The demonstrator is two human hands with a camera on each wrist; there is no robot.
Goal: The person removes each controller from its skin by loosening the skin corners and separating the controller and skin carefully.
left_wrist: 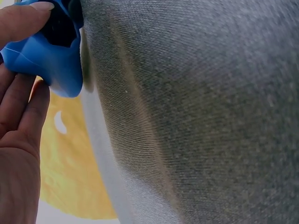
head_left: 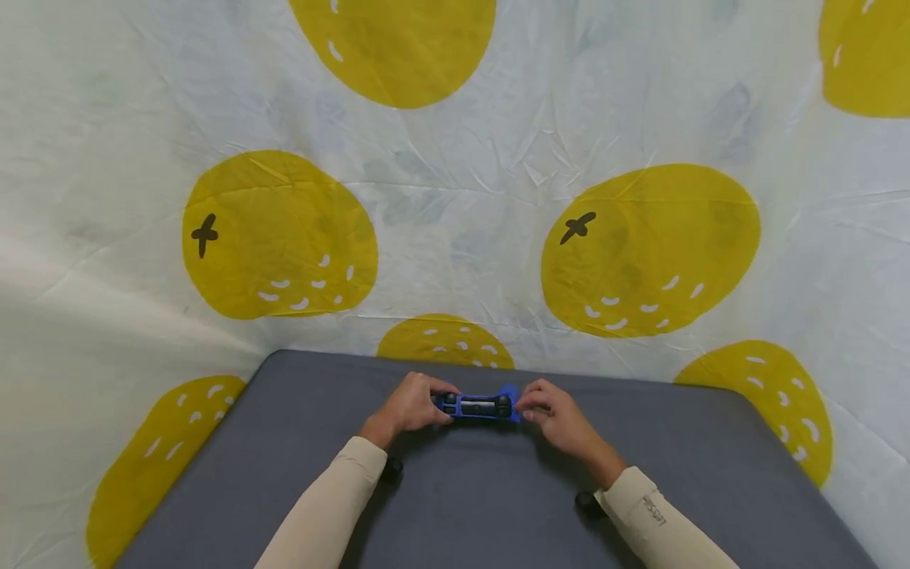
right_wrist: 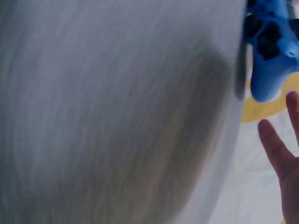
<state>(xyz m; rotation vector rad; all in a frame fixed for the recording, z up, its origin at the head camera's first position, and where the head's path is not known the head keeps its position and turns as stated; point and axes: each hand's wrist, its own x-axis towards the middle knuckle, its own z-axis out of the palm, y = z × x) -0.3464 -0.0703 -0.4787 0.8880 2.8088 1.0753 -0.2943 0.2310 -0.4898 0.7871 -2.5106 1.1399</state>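
A black game controller (head_left: 479, 407) in a blue, soft-looking cover (head_left: 510, 392) is held just above the grey surface, its long edge facing me. My left hand (head_left: 415, 401) grips its left end. In the left wrist view, the thumb presses on the black part while fingers lie under the blue grip (left_wrist: 63, 70). At the other end, my right hand (head_left: 558, 415) pinches the cover's edge, which stands out from the controller. Two spread fingers (right_wrist: 275, 147) show below the blue grip (right_wrist: 266, 84) in the right wrist view; thumb and index finger are outside that view.
A grey cloth-covered table (head_left: 462, 490) lies under both hands, its far edge close behind the controller. Beyond it hangs a white curtain (head_left: 455, 237) with large yellow fruit prints. Black wrist devices (head_left: 588, 504) sit under both forearms.
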